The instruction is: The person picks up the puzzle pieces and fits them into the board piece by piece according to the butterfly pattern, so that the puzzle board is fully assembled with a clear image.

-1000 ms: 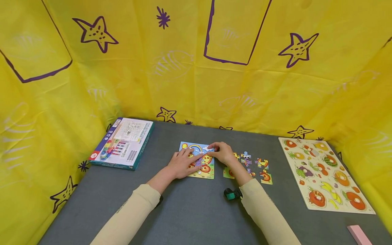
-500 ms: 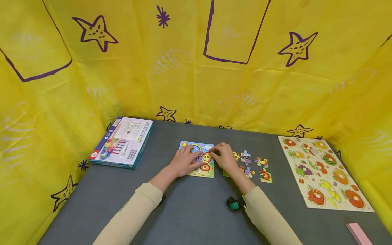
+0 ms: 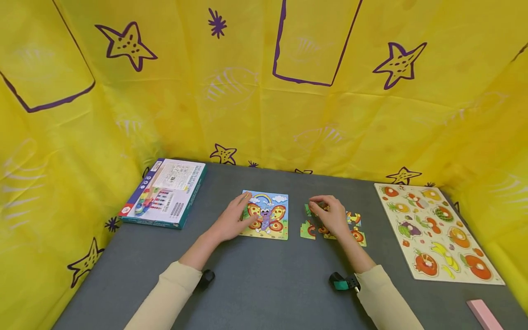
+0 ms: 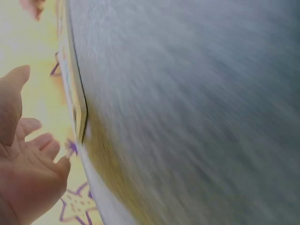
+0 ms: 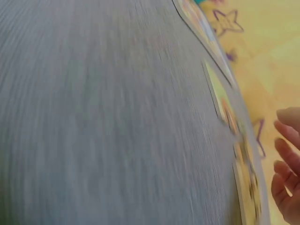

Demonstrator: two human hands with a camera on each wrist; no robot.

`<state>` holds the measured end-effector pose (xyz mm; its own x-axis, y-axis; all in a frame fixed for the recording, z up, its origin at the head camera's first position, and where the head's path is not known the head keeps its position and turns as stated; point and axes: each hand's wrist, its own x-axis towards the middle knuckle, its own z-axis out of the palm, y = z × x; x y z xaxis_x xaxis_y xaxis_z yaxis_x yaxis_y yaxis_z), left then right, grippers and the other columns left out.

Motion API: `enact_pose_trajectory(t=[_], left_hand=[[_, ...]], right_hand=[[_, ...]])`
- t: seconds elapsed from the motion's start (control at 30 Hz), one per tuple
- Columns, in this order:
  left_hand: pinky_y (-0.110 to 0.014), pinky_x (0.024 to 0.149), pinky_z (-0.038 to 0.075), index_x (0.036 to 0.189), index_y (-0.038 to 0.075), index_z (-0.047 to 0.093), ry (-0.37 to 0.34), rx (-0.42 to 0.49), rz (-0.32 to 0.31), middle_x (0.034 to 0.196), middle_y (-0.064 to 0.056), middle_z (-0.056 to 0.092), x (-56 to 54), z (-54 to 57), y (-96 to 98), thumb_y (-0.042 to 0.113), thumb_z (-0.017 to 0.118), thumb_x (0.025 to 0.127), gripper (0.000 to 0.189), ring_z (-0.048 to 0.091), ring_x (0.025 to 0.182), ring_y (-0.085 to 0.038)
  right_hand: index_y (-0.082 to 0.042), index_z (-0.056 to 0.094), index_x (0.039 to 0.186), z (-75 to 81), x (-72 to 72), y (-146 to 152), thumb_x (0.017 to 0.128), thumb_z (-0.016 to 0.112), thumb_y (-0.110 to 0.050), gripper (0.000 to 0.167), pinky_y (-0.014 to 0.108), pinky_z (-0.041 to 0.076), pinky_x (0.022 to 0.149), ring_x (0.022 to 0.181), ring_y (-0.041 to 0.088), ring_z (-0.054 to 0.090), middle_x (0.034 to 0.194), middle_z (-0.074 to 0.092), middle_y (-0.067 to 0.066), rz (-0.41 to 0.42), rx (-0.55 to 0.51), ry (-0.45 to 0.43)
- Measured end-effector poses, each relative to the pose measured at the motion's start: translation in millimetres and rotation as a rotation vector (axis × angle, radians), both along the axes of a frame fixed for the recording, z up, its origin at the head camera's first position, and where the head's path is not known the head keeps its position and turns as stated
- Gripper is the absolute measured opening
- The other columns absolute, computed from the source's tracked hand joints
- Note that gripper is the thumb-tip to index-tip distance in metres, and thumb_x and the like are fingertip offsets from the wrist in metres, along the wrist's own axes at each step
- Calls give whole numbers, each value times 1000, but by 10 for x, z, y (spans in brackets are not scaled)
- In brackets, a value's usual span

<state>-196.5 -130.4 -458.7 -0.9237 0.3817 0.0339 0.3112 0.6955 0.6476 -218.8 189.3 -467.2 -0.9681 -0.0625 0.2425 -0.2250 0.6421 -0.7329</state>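
A square butterfly jigsaw puzzle (image 3: 280, 211) lies flat on the dark table, a rainbow and clouds across its top. My left hand (image 3: 233, 219) is over its left edge with fingers extended; whether it touches cannot be told. In the left wrist view, the left hand (image 4: 33, 164) has relaxed fingers and holds nothing. Right of the puzzle, my right hand (image 3: 331, 215) hovers over several loose jigsaw pieces (image 3: 307, 230), partly hiding them. The right wrist view shows the right hand (image 5: 288, 164) with loosely bent fingers and nothing visible between them.
A flat toy box (image 3: 169, 192) lies at the back left. On the right is a wooden fruit puzzle board (image 3: 420, 247), with a pink block (image 3: 483, 314) near the front right corner. A yellow printed curtain (image 3: 247, 114) encloses the table's back and sides.
My right hand has left the puzzle's upper right part and moved right over the loose pieces. My left hand has drawn back left, uncovering the butterfly.
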Motion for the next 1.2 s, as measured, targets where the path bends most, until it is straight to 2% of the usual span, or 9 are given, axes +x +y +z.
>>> enact_pose_trajectory(t=[0.1, 0.27, 0.37, 0.5, 0.67, 0.87, 1.2], left_hand=[[-55, 114, 18, 154, 0, 20, -52, 26, 5, 159, -19, 19, 64, 10, -154, 35, 61, 96, 80, 15, 146, -36], [-53, 116, 9, 155, 1, 15, -118, 13, -24, 161, -17, 13, 125, -44, -323, 37, 61, 96, 83, 10, 148, -33], [-54, 116, 6, 155, 1, 14, -107, -6, -69, 161, -17, 11, 122, -99, -366, 37, 60, 96, 83, 9, 148, -33], [-55, 116, 5, 155, 1, 16, -79, -37, -110, 161, -16, 12, 109, -156, -388, 36, 59, 97, 80, 8, 148, -33], [-55, 116, 4, 155, 2, 18, -73, -56, -120, 161, -15, 14, 104, -180, -388, 36, 58, 98, 77, 6, 148, -33], [-55, 115, 5, 155, 3, 19, -72, -77, -123, 161, -14, 14, 110, -188, -373, 38, 57, 98, 76, 5, 148, -32], [-55, 116, 4, 155, 4, 20, -84, -79, -120, 161, -13, 14, 110, -184, -361, 39, 57, 98, 77, 5, 148, -31]], right_hand=[[-8, 74, 110, -15, 2, 139, 90, 72, -23, 25, 45, 41, 81, 96, 31, 54, 115, 64, 15, 0, 39, -16], [-4, 72, 113, -65, -9, 279, 85, 77, -22, 34, 52, 35, 90, 107, 39, 47, 119, 62, 20, 67, 115, -7], [-1, 70, 115, -93, -14, 325, 84, 78, -20, 38, 54, 32, 91, 112, 42, 43, 121, 59, 24, 114, 144, -1], [0, 68, 119, -120, -17, 361, 85, 78, -20, 41, 57, 29, 92, 113, 44, 39, 123, 55, 26, 136, 188, 2], [-1, 67, 123, -134, -14, 374, 86, 76, -20, 43, 59, 27, 87, 113, 45, 36, 124, 53, 26, 140, 220, 3], [-4, 66, 126, -134, -6, 379, 87, 75, -19, 43, 54, 25, 78, 112, 44, 34, 124, 52, 25, 156, 248, -2], [-6, 67, 121, -102, -22, 364, 87, 75, -20, 38, 55, 27, 81, 114, 43, 34, 125, 52, 23, 147, 234, -44]])
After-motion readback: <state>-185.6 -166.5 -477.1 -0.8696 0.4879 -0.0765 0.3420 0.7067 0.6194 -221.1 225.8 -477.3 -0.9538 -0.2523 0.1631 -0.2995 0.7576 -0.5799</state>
